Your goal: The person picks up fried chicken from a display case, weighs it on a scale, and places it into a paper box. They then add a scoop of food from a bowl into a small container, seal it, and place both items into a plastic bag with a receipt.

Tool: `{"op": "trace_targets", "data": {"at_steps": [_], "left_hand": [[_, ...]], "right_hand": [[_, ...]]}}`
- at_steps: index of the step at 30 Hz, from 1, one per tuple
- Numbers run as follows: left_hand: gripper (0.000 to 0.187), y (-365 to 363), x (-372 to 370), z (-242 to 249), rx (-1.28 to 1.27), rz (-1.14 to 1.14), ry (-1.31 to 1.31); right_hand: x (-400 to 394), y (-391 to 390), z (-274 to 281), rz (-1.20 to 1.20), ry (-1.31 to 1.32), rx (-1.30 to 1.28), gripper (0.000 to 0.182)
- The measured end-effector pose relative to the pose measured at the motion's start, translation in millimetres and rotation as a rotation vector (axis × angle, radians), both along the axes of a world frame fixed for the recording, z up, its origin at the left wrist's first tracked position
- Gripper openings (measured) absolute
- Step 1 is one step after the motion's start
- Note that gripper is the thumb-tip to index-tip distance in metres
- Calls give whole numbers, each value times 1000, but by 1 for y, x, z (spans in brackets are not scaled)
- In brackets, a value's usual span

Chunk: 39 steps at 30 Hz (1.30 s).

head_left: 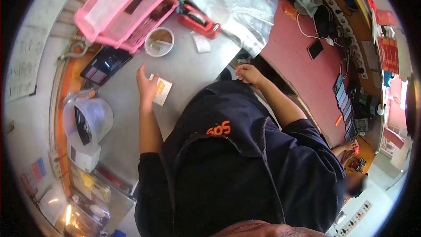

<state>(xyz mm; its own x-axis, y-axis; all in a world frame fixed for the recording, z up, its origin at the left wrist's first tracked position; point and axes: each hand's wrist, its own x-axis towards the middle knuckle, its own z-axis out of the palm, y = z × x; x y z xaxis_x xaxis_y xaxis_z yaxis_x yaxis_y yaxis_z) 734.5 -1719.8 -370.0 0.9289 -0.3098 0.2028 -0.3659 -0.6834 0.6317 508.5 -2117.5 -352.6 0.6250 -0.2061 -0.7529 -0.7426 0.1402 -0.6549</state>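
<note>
My left hand (147, 84) is over the metal table, fingers stretched out and thumb apart. It overlaps the left edge of a small white card with orange print (163, 91). Past its fingertips stands a round clear tub (159, 42) with brown food inside. My right hand (249, 74) is in front of my body near the table's corner, its fingers curled together; what they hold, if anything, is hidden. Close to the tub are a red tape dispenser (198, 21) and a small white paper (201, 43).
A pink tiered rack (127, 13) holds brown food at the back left. Clear plastic bags (245, 8) cover the table's far corner. A white bucket (94, 116) stands left. On the red tabletop (298, 66) lies a phone (315, 49). Another person's hand (348, 146) shows right.
</note>
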Motion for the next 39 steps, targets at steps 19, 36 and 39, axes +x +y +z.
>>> {"op": "trace_targets", "data": {"at_steps": [19, 36, 39], "left_hand": [[49, -86, 5, -77, -96, 589, 474], [50, -90, -275, 63, 109, 1427, 489], [51, -103, -307, 83, 240, 1409, 418]], "right_hand": [[66, -199, 55, -3, -379, -81, 23], [596, -366, 159, 313, -635, -1210, 31], [613, -374, 162, 564, -715, -1069, 37]]}}
